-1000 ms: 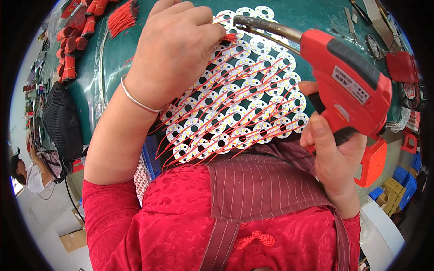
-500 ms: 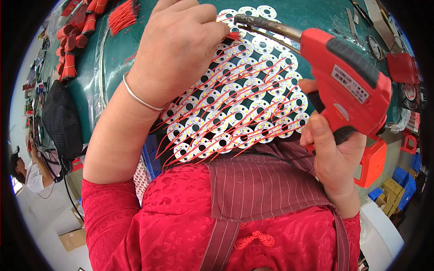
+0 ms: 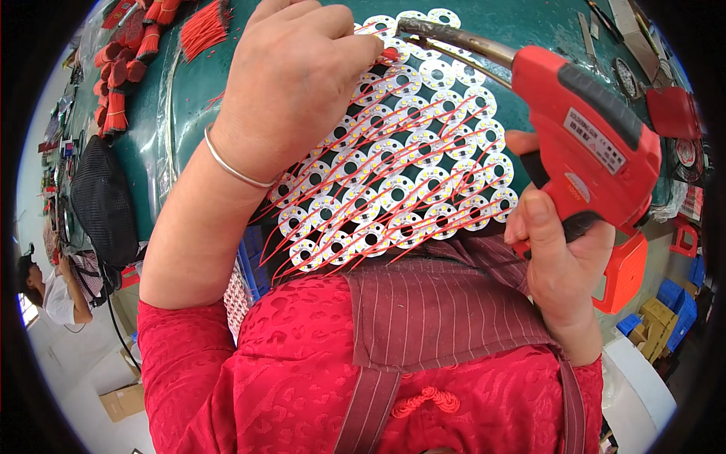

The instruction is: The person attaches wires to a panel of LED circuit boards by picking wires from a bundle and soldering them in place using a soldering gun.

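Note:
Rows of white ring-shaped LED boards [image 3: 398, 194] lie close together in front of me, many with thin red wires running slantwise over them. My left hand [image 3: 299, 83] is closed over the far left boards, its fingers pinching a small bunch of red wires [image 3: 390, 55] whose ends poke out by the index finger. In my right hand [image 3: 563, 246] is a red and black soldering gun [image 3: 594, 144], gripped by its handle. Its metal nozzle points left above the far boards, with the tip close to the wire ends. Whether the tip touches a board I cannot tell.
Bundles of red wire [image 3: 116, 110] and a loose pile of red wire [image 3: 204, 30] lie on the green table [image 3: 140, 178] at the far left. A black mesh item [image 3: 104, 200] hangs at its left edge. Right of me stands a red stool [image 3: 625, 274]. Another person [image 3: 59, 291] is at far left.
The soldering gun has shifted slightly right, and its tip has moved a little away from my left fingers. My left hand stays nearly in place, still pinching the wires.

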A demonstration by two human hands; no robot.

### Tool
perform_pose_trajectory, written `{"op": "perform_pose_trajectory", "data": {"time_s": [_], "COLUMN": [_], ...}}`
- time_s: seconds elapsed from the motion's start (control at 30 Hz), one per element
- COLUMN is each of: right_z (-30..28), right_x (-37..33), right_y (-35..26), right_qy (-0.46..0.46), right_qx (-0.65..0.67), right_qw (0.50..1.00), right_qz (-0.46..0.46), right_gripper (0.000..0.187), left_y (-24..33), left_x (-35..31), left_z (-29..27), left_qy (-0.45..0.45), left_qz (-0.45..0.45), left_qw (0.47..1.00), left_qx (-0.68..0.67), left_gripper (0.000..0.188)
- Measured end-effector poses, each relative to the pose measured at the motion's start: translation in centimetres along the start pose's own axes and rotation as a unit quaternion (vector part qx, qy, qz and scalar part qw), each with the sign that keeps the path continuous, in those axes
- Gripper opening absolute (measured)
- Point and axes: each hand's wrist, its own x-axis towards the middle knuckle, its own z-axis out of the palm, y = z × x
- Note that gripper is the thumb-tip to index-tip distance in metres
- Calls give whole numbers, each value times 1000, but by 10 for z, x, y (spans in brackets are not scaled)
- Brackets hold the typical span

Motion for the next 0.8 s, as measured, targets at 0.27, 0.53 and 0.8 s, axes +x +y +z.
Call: {"op": "perform_pose_trajectory", "data": {"time_s": [0.27,0.53,0.8], "right_z": [-3,-3,-7], "right_x": [-2,-3,-5], "right_y": [2,1,3], "right_qy": [3,6,3], "right_qx": [-4,0,-3], "right_qw": [1000,1000,1000], "right_qz": [-4,-20,-25], "right_gripper": [26,35,37], "left_y": [-13,-26,-28], "left_x": [-6,-9,-9], "left_z": [4,11,8], "left_qy": [48,61,63], "left_qz": [-79,-140,-181], "left_qw": [996,988,981], "left_qx": [13,18,-4], "left_gripper": [13,10,11]}}
